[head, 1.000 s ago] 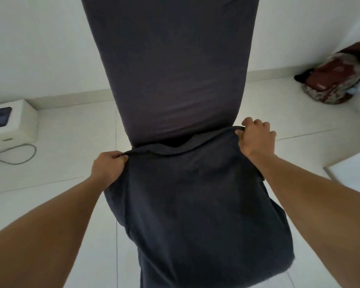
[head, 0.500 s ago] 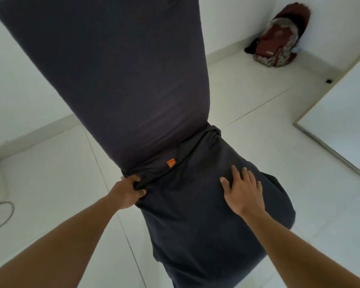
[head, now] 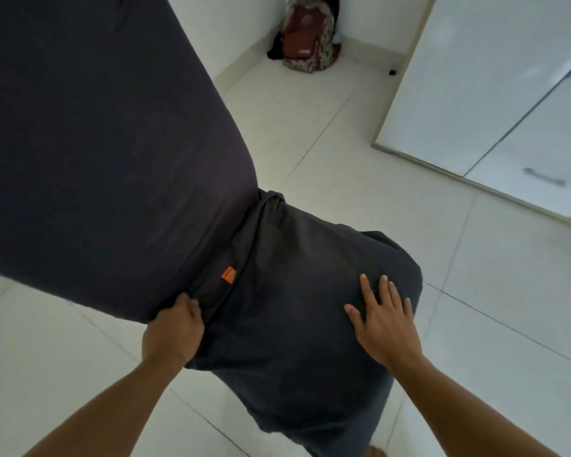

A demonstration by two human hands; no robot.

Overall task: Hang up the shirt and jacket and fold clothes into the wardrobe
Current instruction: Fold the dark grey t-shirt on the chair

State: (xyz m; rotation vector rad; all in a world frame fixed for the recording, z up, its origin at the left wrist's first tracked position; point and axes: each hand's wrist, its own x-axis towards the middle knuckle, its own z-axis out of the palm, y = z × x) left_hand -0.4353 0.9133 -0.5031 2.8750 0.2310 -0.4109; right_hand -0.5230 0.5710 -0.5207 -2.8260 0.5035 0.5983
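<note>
I have the dark grey garment doubled over in front of me, the upper half running up toward eleven o'clock and the lower half hanging down toward six above the white tiled floor. My left hand is clenched on the fold at its left end, the cloth bunched inside my curled fingers; a small orange tag sits just beyond them at one o'clock, right on the fold line. My right hand grips nothing: it lies flat and open on the lower half, fingers spread and pointing toward twelve, palm pressed against the fabric, which extends past my fingertips on every side. The far end of the fold is gathered into a small twist at twelve o'clock. A maroon backpack leans in the corner at twelve, and the white wardrobe stands at two o'clock.
</note>
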